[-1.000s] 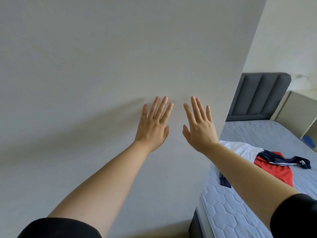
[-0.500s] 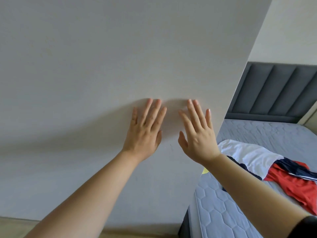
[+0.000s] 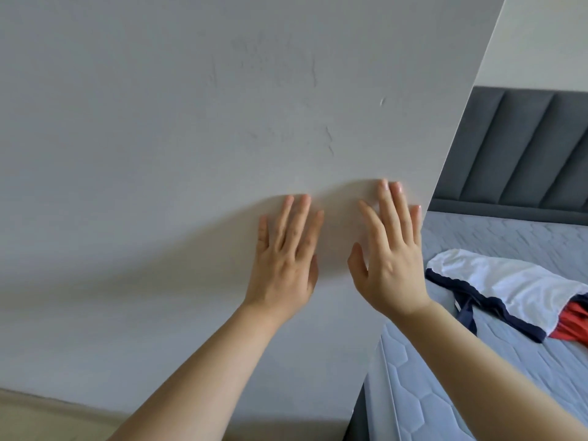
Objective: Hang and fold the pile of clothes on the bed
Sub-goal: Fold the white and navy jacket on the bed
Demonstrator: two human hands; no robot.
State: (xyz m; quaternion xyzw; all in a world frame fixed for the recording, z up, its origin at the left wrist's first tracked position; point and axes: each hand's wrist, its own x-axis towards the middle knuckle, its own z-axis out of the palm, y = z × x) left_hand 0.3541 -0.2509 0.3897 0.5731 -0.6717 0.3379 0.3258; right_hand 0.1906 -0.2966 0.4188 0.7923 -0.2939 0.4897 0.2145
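Clothes [image 3: 509,291] on bed [image 3: 445,393], left hand [image 3: 283,268], right hand [image 3: 391,268] spread flat on wall [image 3: 159,154]

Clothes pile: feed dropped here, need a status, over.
No grip: left hand and right hand open, spread at the wall. Untouched clothes pile on the bed. Nothing visible between right hand and pile.

matt scuffed wall [image 3: 191,154], quilted mattress [image 3: 477,393], padded headboard [image 3: 525,148]
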